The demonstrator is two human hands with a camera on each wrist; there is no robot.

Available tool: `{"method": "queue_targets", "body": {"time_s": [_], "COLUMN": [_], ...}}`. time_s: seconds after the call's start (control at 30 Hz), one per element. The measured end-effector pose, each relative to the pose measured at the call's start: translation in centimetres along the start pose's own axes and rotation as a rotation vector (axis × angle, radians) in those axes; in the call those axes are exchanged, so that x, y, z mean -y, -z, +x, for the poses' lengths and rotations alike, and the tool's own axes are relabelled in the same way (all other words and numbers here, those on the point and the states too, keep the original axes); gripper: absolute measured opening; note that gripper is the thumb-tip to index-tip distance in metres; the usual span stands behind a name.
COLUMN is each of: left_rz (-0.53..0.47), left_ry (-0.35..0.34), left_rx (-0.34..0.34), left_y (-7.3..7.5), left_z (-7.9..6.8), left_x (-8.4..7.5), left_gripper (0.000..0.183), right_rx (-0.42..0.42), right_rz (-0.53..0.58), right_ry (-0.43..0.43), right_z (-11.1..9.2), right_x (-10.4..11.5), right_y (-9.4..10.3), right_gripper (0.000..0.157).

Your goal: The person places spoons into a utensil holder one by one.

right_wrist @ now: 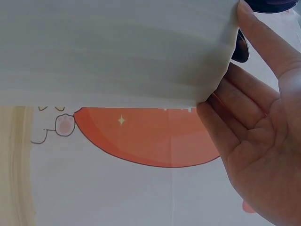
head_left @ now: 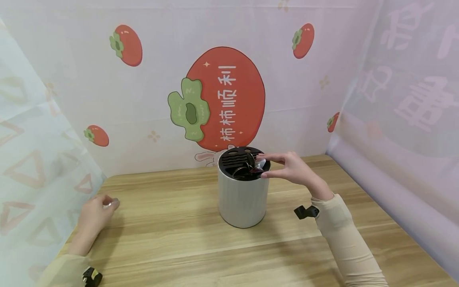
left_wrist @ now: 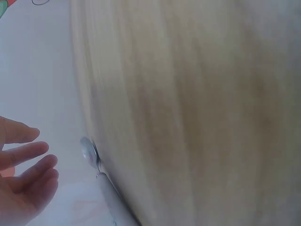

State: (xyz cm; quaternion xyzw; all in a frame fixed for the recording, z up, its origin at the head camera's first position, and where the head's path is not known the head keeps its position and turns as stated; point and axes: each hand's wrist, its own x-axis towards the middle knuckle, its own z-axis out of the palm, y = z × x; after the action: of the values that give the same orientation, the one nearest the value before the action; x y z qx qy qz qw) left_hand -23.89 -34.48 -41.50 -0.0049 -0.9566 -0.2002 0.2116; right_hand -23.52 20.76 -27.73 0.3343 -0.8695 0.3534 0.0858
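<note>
A white cylindrical utensil holder [head_left: 243, 203] with a black slotted top [head_left: 234, 158] stands upright on the table. Shiny metal utensil heads [head_left: 260, 163] poke out of its larger opening. At its right rim is my right hand [head_left: 292, 168], thumb on the near side and fingers extended over the top; the right wrist view shows the fingers at the rim beside a dark rounded utensil head [right_wrist: 241, 48]. My left hand [head_left: 94, 213] is at the table's left side, fingers loosely bent. In the left wrist view, a spoon [left_wrist: 113, 197] with a grey handle lies near those fingers, apart from them.
The wooden table [head_left: 172, 255] ends at a printed cloth backdrop [head_left: 157, 79] close behind the holder. Cloth sides hang at left [head_left: 32, 151] and right [head_left: 405, 131]. A black wrist camera [head_left: 306, 212] juts from the right sleeve.
</note>
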Motion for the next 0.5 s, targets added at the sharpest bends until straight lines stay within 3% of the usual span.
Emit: {"method": "queue_targets", "body": {"time_s": [0.1, 0.5], "left_rz": [0.003, 0.109], "left_ry": [0.049, 0.137], "left_rx": [0.054, 0.248], "left_y": [0.2, 1.3], "left_z": [-0.2, -0.3], "left_x": [0.6, 2.4], "left_gripper": [0.026, 0.031], "right_rx": [-0.001, 0.002], "right_rz": [0.010, 0.023], "right_ry": [0.000, -0.005], "right_z": [0.0, 0.0], "right_x": [0.0, 0.0], "right_y": [0.0, 0.0], "right_gripper": [0.048, 0.048]}}
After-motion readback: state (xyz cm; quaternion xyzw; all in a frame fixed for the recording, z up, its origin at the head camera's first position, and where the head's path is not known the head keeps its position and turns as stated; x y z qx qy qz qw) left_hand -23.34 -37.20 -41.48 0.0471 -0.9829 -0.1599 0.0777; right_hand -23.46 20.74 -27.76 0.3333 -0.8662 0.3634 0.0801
